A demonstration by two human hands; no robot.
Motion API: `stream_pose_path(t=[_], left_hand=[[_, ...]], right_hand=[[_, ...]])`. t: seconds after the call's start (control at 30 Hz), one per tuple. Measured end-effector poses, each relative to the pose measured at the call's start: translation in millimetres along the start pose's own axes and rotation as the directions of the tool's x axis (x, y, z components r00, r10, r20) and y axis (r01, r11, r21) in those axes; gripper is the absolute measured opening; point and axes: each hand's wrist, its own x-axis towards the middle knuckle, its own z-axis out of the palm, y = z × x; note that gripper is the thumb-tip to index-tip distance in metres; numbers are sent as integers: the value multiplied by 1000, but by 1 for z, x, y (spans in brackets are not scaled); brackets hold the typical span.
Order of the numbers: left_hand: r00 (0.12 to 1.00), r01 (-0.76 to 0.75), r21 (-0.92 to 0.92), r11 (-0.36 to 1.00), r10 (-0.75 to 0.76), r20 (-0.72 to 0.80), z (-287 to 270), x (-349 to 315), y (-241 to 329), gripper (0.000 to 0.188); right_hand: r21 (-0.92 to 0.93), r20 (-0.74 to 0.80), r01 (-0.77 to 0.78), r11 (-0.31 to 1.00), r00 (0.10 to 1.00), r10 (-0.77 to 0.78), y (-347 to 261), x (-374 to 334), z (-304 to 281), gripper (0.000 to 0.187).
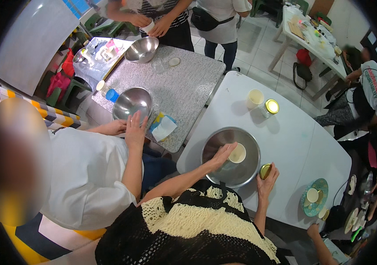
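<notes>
Cream paper cup (239,153) grasped over the steel bowl (210,145) by the left hand (224,157), not yet set down; whether anything's been poured, I can't tell. Right-hand (266,181) fingers curl around a gold lid (265,171) beside the bowl.

Three large steel bowls (231,135), one teal bowl (322,187), three-plus cups (238,154), two-plus gold lids (265,171)

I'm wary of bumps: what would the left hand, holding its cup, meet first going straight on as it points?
Probably the metal bowl's far right side, the cup leading; the left hand's height is unclear, so it might pass over.
</notes>
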Motion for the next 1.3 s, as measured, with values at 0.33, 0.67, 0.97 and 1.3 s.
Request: stream_pose_path(t=[0.33, 0.67, 0.97, 1.3], left_hand=[[995, -101, -45, 994, 100, -16, -22, 15, -23, 72], [1000, 25, -263, 964, -20, 19, -26, -3, -14, 70], [989, -141, -264, 954, 124, -80, -31, -11, 22, 64], [974, -226, -232, 946, 215, -71, -9, 8, 54, 68]], right_hand=[[-78, 128, 184, 980, 977, -173, -64, 31, -26, 70], [247, 308, 347, 905, 857, -413, -76, 52, 72, 45], [-4, 782, 584, 812, 507, -362, -93, 25, 102, 61], [259, 966, 37, 965, -11, -259, -97, 26, 49, 50]])
